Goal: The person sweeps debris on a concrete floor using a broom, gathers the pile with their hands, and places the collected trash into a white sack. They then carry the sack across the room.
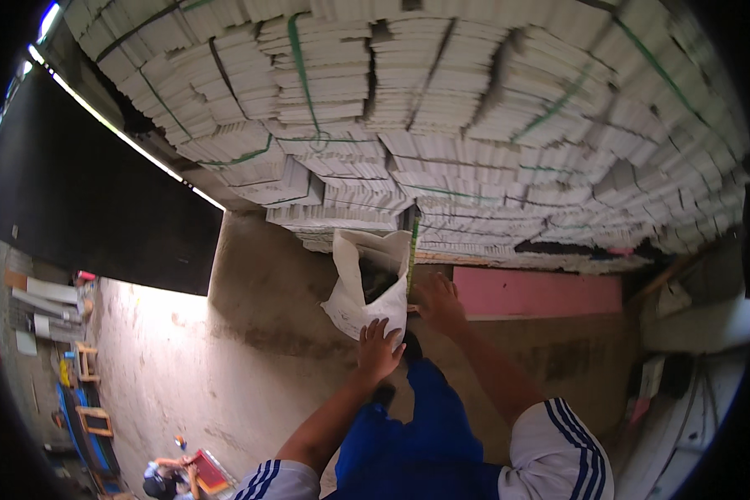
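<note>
A white sack (347,287) stands with its mouth open in front of me, against the foot of a wall of bundles; its inside looks dark and I cannot make out the contents. My left hand (379,350) lies on the near side of the sack, fingers spread. Just right of the sack, my right hand (439,302) has its fingers apart, with nothing visible in them. A narrow green strip (413,250) runs upright between the sack and the bundles.
Strapped white sheet bundles (442,75) are piled high ahead. A pink panel (533,293) lies along their base at right. A large black panel (100,175) stands at left. At lower left, another person (165,482) handles a red framed board (211,472).
</note>
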Available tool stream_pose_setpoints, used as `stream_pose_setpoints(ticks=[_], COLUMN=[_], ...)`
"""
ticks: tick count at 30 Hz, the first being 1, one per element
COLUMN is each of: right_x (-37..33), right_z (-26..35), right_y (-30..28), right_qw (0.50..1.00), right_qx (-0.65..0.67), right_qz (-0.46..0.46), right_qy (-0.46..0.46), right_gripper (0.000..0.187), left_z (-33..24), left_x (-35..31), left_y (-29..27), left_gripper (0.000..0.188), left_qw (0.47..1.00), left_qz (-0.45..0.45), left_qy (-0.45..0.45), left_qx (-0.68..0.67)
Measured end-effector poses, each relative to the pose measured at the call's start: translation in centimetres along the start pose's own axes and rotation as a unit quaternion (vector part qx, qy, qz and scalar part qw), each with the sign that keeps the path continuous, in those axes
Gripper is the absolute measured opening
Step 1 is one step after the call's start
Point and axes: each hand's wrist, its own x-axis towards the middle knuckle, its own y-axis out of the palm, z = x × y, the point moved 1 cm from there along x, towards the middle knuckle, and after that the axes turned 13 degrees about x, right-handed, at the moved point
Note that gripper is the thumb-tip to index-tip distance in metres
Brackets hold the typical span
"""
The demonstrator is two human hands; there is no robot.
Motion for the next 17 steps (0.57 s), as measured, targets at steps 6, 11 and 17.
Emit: stream_pose_setpoints(ticks=[6,11,17], right_x=[-8.3,-19.3,-39.8], right_z=[15.8,27.6,38.4], right_y=[-18.0,-29.9,-37.8], right_qw=[0.965,0.889,0.834], right_qx=[0.129,0.167,0.025], right_qz=[-0.214,-0.382,-0.446], right_qy=[-0.075,-0.187,-0.324], right_gripper=[0.051,0.059,0.095], left_z=[-3.0,-3.1,-8.6], left_x=[-8.4,-17.2,-22.8], left_y=[-1.4,-1.3,-2.3], left_gripper=[0.039,0.041,0.043], left_qw=[0.980,0.954,0.900], left_qz=[0.128,0.234,0.319], left_qy=[0.129,0.184,0.297], left_qx=[-0.082,-0.040,0.000])
